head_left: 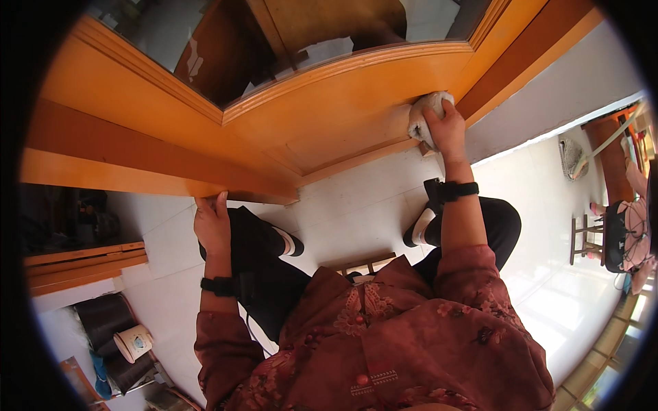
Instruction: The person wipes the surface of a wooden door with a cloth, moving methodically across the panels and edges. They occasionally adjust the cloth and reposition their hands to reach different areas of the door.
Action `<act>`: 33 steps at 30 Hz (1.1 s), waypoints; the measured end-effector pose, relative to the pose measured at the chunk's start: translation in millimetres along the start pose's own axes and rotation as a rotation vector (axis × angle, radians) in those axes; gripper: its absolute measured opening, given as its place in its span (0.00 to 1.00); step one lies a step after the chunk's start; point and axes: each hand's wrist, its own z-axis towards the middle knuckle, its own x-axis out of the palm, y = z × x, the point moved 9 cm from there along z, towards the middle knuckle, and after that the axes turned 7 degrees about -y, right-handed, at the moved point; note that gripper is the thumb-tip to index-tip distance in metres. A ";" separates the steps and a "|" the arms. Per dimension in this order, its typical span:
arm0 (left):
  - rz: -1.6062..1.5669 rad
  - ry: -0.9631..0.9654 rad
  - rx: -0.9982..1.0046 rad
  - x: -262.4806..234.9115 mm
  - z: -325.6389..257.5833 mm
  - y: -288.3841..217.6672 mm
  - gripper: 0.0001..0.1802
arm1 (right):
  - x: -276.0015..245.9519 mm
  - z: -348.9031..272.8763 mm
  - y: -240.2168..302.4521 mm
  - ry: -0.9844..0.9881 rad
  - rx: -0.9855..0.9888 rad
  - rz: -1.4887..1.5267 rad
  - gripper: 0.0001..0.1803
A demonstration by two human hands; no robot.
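An orange wooden door (pixel 329 109) with a glass pane (pixel 322 55) in its upper part stands in front of me. My right hand (pixel 449 133) is closed on a bunched whitish cloth (pixel 426 113), pressed against the lower right of the door next to its frame. My left hand (pixel 213 226) grips the door's edge (pixel 171 175) at the left, the thumb up against the wood and the other fingers partly hidden. Black bands sit on both my wrists.
I sit on a low wooden seat (pixel 363 263), knees apart, over a pale tiled floor (pixel 329 226). At lower left a cream tub (pixel 133 343) rests on a dark surface. To the right are a white wall (pixel 528 96), a grey mat (pixel 571 159), a wooden stool (pixel 587 238) and another person (pixel 639 236).
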 end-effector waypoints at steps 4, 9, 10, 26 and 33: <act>-0.020 -0.067 0.035 -3.0 -1.2 -1.7 0.30 | -8.0 3.1 8.6 -0.047 0.050 0.101 0.20; 0.006 0.024 -0.069 6.6 -2.9 9.7 0.29 | 39.8 -10.0 -48.4 -0.042 0.076 -0.036 0.24; 0.017 0.050 -0.099 9.2 -2.5 12.4 0.28 | 51.4 -14.6 -68.2 -0.008 0.125 -0.075 0.25; -0.099 0.029 -0.091 13.7 -1.9 16.4 0.25 | 232.2 -103.0 -248.2 0.395 0.415 0.107 0.29; -0.061 0.005 -0.018 6.4 -2.8 6.2 0.23 | 202.6 -84.6 -212.5 0.399 0.305 0.059 0.27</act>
